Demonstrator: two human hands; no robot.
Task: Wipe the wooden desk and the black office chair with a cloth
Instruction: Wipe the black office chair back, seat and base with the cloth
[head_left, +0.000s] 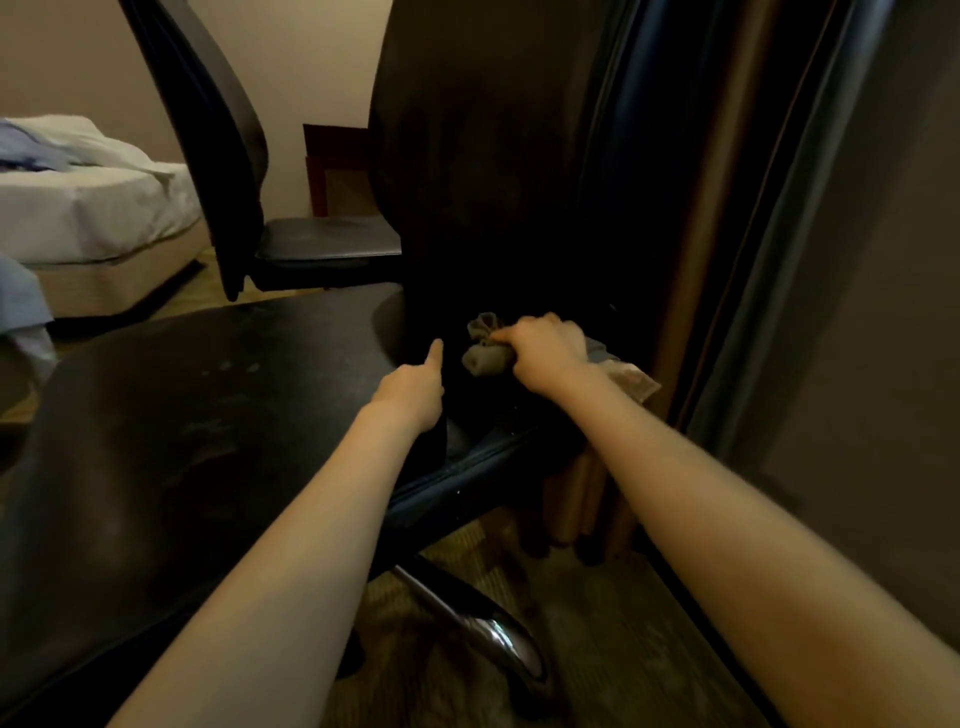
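A black office chair fills the middle of the view, its wide seat toward me and its tall backrest rising behind. My right hand is shut on a bunched grey-brown cloth, pressed low where the backrest meets the seat. My left hand rests on the seat just left of the cloth, one finger stretched forward, holding nothing. The wooden desk is not clearly in view.
A second black chair stands behind on the left. A bed with white sheets is at the far left. Dark curtains and a wooden frame run down the right. The chair's chrome base leg sticks out over patterned carpet.
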